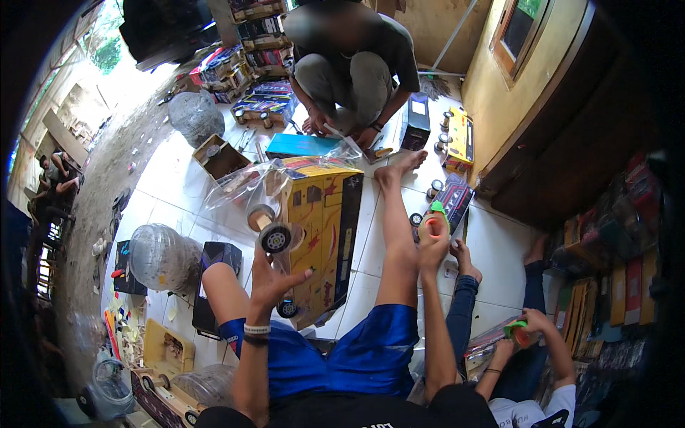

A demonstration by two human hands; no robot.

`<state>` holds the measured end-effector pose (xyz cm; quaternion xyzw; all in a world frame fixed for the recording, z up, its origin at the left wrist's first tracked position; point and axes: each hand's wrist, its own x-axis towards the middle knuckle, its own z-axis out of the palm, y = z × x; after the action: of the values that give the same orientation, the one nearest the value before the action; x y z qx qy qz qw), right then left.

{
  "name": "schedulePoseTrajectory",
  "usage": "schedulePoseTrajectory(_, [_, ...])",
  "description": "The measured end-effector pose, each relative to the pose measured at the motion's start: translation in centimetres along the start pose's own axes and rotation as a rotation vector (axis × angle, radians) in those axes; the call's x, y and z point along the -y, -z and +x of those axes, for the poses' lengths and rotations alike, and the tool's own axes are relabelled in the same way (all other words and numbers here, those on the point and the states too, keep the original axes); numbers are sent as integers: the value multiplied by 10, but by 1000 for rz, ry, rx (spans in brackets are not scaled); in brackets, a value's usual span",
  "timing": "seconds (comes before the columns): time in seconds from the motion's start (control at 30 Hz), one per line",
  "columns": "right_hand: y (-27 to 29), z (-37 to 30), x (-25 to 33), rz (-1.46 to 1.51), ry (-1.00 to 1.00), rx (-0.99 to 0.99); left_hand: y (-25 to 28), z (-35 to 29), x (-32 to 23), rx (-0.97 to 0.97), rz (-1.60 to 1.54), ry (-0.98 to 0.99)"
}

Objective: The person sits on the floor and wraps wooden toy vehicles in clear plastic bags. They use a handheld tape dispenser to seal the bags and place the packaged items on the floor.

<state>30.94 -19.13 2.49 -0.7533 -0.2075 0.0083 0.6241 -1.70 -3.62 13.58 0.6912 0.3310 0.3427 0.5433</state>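
- Head view: the left hand point(270, 279) is seen raised above the person's bent left knee, fingers spread and partly curled; a black toy wheel point(275, 238) is touched at the fingertips, but whether it is pinched cannot be told.
- The wheel is attached to the near left side of a yellow cardboard toy bus point(321, 235), which is laid on the white tiled floor point(171, 185) between the person's legs and is partly draped in a clear plastic bag point(239, 187).
- The right hand point(432, 246) is closed round a roll of tape on an orange and green dispenser point(433, 222), held up just right of the outstretched right leg.
- Blue shorts point(371, 349) are worn by the person.
- At the far edge of the floor, a second person point(353, 68) is crouched over a blue box point(303, 145).
- At the lower right, another person's hand point(531, 322) is closed on a similar orange and green dispenser point(516, 332).
- More toy vehicles are set near the right wall, among them a yellow one point(460, 139).
- Bulging clear bags point(160, 257) are laid at the left edge of the floor.
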Motion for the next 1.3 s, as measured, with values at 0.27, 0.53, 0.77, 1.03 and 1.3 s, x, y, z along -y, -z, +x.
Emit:
schedulePoseTrajectory(0.27, [-27, -154, 142, 354, -102, 411, -42, -108, -94, 5, 224, -368])
schedulePoseTrajectory(0.53, [-9, -148, 141, 332, -18, 586, -46, -152, -84, 158, -15, -332])
schedulePoseTrajectory(0.77, [-7, -132, 160, 334, 86, 605, -18, -138, -93, 81, -65, -358])
schedulePoseTrajectory(1.03, [61, -123, 225, 576, 157, 761, 9, -74, -182, 499, 588, -909])
schedulePoseTrajectory(1.3, [93, -148, 271, 51, 661, 705, -19, -81, -208, 514, 374, -1155])
